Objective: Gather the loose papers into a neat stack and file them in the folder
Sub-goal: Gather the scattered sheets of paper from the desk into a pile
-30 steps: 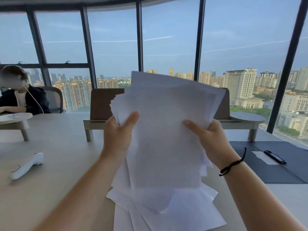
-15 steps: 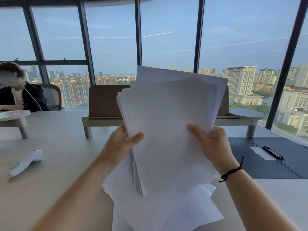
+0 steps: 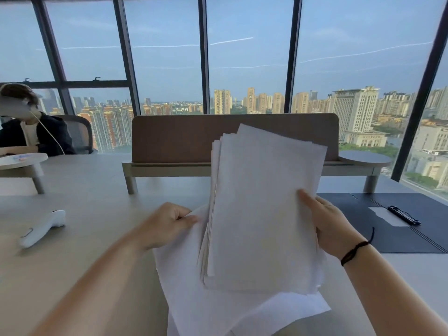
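A bundle of white papers point(image 3: 261, 214) stands nearly upright in front of me, its lower edge resting on more loose sheets point(image 3: 218, 304) that lie on the table. My right hand point(image 3: 332, 226) grips the bundle's right edge, thumb on the front. My left hand point(image 3: 167, 224) is at the bundle's left side, fingers pinched on a loose sheet's edge. The dark folder point(image 3: 388, 236) lies open flat on the table to the right, with a black pen point(image 3: 403, 215) and a small white slip on it.
A white handheld device point(image 3: 41, 229) lies on the table point(image 3: 84, 214) at the left. A brown divider panel point(image 3: 184, 139) stands on a low riser across the back. A person sits at the far left. Windows lie beyond.
The paper bundle has dropped lower and shifted right, its sheets more aligned. My left hand slid off its front face down to the loose sheets at its left.
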`<state>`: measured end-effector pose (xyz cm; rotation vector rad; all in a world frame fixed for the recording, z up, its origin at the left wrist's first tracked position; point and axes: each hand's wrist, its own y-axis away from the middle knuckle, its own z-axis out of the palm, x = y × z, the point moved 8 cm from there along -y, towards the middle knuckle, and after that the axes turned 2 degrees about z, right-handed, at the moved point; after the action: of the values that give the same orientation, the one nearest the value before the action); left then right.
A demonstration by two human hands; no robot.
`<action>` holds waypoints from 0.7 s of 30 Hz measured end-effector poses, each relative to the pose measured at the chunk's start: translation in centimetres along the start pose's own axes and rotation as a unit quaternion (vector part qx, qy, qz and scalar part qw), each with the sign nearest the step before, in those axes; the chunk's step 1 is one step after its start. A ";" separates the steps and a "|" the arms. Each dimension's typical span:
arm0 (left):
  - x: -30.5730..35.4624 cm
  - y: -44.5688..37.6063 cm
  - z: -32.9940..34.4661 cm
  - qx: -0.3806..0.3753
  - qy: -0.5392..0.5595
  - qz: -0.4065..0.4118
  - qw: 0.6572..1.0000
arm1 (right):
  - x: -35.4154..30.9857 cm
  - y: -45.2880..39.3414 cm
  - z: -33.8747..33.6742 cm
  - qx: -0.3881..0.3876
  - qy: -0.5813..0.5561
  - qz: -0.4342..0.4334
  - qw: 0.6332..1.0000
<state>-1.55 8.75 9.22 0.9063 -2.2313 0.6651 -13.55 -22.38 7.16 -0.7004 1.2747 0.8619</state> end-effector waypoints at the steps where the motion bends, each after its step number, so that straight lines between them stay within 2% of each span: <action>1: -0.5 0.0 0.0 0.003 0.019 -0.008 1.000 | 1.1 0.2 -0.4 -0.005 -0.013 0.024 1.000; 5: -3.7 0.3 0.3 0.027 0.085 -0.088 0.992 | 5.2 0.8 -1.9 -0.014 -0.053 0.086 0.995; 11: -8.6 1.1 3.3 0.067 0.250 -0.226 0.939 | 9.4 0.1 -1.7 -0.008 -0.112 0.173 0.979; 14: -8.9 1.1 6.1 0.075 0.277 -0.249 0.925 | 10.3 0.2 0.3 -0.058 -0.056 0.209 0.974; 16: -8.1 1.1 8.2 0.046 0.266 -0.249 0.930 | 10.7 0.5 1.5 -0.089 -0.023 0.223 0.970; 18: -6.9 1.0 9.7 0.001 0.254 -0.243 0.936 | 10.8 0.5 2.0 -0.092 0.004 0.219 0.971; 21: -5.9 0.8 9.0 0.012 0.241 -0.251 0.937 | 9.9 0.5 1.8 -0.089 0.022 0.201 0.975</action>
<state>-2.04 5.94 -1.20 1.1265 -1.4820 0.5907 -12.31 -19.06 -2.27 -0.6120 1.4148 1.3110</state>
